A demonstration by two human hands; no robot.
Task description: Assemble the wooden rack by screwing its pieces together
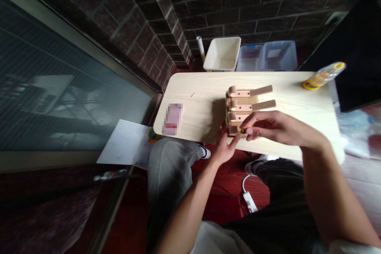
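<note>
A wooden hook rack [246,99] lies on the table, with several curved wooden hooks [240,108] side by side on its board. Dark screw heads show on the hooks' flat parts. Around the board's near left corner my left hand [223,149] is closed, its thumb close to the nearest hook [233,130]. My right hand [269,127] reaches in from the right, fingertips pinched on a small yellow-and-black tool [244,130], perhaps a stubby screwdriver, at that same hook. The fingers hide most of this tool and its tip.
On the pale wooden table [202,83] lie a blurred pinkish flat thing [172,120] and a thin small piece [193,95]. A yellow-capped clear bottle [324,76] stands at the back right. Behind the table are a cream bin [223,53] and clear plastic boxes [279,54].
</note>
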